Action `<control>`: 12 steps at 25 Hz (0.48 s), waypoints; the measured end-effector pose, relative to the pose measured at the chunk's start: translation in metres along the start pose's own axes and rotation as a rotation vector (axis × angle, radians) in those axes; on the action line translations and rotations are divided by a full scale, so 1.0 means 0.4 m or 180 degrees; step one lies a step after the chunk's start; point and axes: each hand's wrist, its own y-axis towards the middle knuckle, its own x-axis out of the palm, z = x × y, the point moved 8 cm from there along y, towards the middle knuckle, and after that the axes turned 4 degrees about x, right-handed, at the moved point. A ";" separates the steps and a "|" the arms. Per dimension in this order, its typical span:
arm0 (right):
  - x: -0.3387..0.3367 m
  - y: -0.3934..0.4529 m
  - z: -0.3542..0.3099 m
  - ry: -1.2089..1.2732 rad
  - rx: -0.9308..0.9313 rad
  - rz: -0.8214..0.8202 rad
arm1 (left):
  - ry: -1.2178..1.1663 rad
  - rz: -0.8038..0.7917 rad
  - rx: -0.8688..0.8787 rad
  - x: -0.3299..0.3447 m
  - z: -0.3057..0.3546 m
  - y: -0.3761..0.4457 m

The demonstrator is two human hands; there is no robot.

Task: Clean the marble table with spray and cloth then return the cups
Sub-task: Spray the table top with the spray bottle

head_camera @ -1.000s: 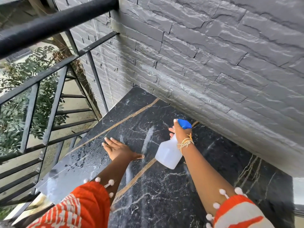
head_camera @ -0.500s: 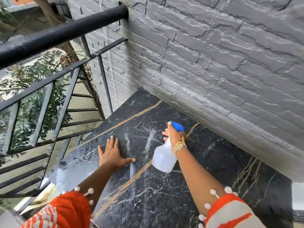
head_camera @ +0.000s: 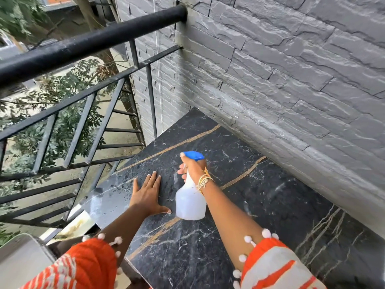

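Note:
The black marble table (head_camera: 260,201), veined in white and gold, fills the lower middle of the head view and looks wet near its left edge. My right hand (head_camera: 192,168) grips the neck of a white spray bottle (head_camera: 190,202) with a blue trigger head, held above the table and pointed away from me. My left hand (head_camera: 149,195) rests flat on the marble just left of the bottle, fingers straight and spread. No cloth or cups are in view.
A grey stone-brick wall (head_camera: 291,80) runs along the table's far and right side. A black metal railing (head_camera: 83,46) with slanted bars borders the left, with trees and ground below. A pale chair or seat edge (head_camera: 18,255) shows at the bottom left.
My left hand has slid a little to the right along the marble and turned so its fingers point away from me. The spray bottle stays in my right hand, held over the same spot.

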 end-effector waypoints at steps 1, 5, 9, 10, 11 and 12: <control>-0.018 -0.001 0.002 0.0073 -0.0012 0.0153 | 0.0011 0.0003 -0.0014 0.002 0.000 -0.005; -0.108 -0.015 0.026 0.0361 -0.0121 0.0721 | -0.0067 0.0040 -0.0082 0.016 0.002 -0.032; -0.193 -0.043 0.076 0.0253 -0.0165 0.1335 | -0.0123 0.0095 -0.0086 0.024 0.016 -0.062; -0.209 -0.045 0.090 0.0278 -0.0107 0.1378 | -0.0129 0.0104 -0.0094 0.025 0.020 -0.071; -0.215 -0.050 0.105 0.0394 0.0001 0.1290 | -0.0147 0.0124 -0.0120 0.027 0.023 -0.082; -0.212 -0.058 0.115 0.0499 0.0103 0.1117 | -0.0182 0.0153 -0.0156 0.030 0.022 -0.093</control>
